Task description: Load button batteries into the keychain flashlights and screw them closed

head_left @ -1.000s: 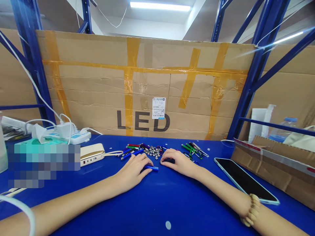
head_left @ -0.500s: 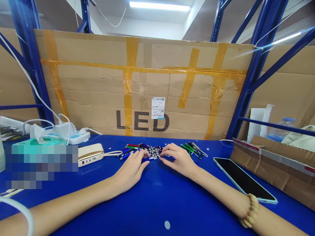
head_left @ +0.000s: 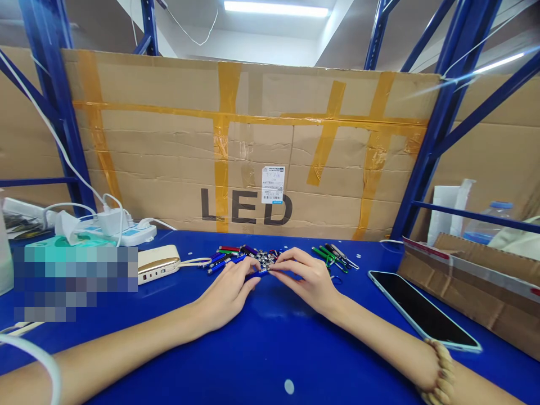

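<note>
My left hand (head_left: 228,289) is closed on a slim blue metal tube (head_left: 259,274), which lies sideways just above the table. The tube's right end points at the fingertips of my right hand (head_left: 310,281). Those fingertips are pinched together at that end; whatever small piece they hold is too small to make out. Right behind the fingers is a pile of small round silver pieces, like button cells (head_left: 265,259). Several blue, black and red metal tubes (head_left: 223,259) lie beyond my left hand. Green, black and silver tubes with clips (head_left: 335,257) lie behind my right hand.
A phone (head_left: 422,309) lies at the right, beside an open cardboard box (head_left: 472,287). On the left are a white-and-gold power bank (head_left: 158,264), a tissue box (head_left: 80,242) and a power strip (head_left: 137,233). A large cardboard panel (head_left: 181,152) stands across the back.
My right fingertips have moved slightly left, up to the end of the blue tube. My left hand keeps its hold on the tube. The whole view has shifted a little.
</note>
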Demonstrator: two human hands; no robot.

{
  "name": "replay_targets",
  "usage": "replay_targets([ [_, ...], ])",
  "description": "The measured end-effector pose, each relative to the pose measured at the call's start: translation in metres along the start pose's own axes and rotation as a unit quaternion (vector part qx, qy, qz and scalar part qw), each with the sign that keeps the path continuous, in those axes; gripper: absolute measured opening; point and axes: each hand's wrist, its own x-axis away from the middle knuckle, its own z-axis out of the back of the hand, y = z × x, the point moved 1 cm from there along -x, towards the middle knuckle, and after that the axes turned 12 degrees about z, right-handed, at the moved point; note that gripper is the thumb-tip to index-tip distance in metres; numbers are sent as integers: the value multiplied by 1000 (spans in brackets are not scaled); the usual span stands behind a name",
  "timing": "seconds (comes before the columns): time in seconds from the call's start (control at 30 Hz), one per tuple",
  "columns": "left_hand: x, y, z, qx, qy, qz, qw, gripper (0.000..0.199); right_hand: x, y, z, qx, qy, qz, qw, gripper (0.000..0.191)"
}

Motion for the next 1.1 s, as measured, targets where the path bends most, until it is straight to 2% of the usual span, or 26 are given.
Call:
replay_targets([
  [0.23, -1, -4, -2, 8, 1, 3, 1000, 19, 3, 2, -1, -31, -40, 0, 999, 17],
  [0.53, -1, -2, -2, 6, -8, -6, 1000, 18, 3, 0, -2, -37, -10, 13, 999, 13],
  [0.9, -2, -4, -2, 42, 26, -7, 999, 11, 0, -4, 1, 5, -18, -1, 1000, 18],
  [1.1, -3, -7, -4, 54, 28, -17, 998, 12, -1, -6, 2, 28, -52, 37, 998, 18],
])
